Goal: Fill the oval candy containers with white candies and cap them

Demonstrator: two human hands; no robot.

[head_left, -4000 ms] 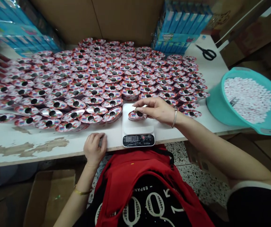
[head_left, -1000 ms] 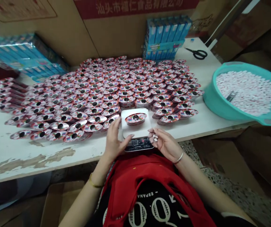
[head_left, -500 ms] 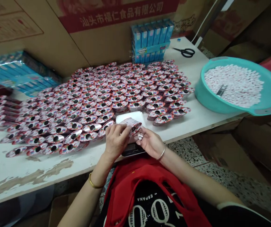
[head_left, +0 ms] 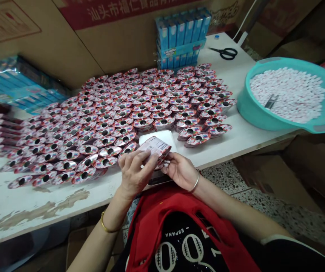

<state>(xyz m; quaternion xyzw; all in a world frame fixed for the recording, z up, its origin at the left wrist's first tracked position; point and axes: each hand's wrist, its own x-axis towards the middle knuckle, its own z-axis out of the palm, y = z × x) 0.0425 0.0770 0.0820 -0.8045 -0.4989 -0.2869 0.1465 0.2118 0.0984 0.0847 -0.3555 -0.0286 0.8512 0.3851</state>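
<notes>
My left hand (head_left: 135,172) is closed round a printed pouch (head_left: 158,145), which lies tilted with its mouth toward my right hand (head_left: 183,172). That hand is cupped at the mouth, its fingers curled over a few small white candies (head_left: 166,164). Whether any candies are inside the pouch is hidden. Under the pouch stands a small white scale (head_left: 171,136), its dark front mostly covered by my hands. Many upright pouches (head_left: 142,122) with red-and-white rims and dark round openings stand in close rows beyond and to the left.
At the right, a turquoise basin (head_left: 251,104) holds many white candies and a metal tool (head_left: 271,102). Black scissors (head_left: 228,53) lie behind it. Wrapped blue boxes (head_left: 180,36) stand at the back, with more blue boxes (head_left: 17,85) at the left. Large cartons (head_left: 94,41) form a wall behind.
The pouch has been turned so its printed side shows more and lies flatter over the scale. My right fingers have closed in at its mouth, covering more of the candies. The view has shifted slightly.
</notes>
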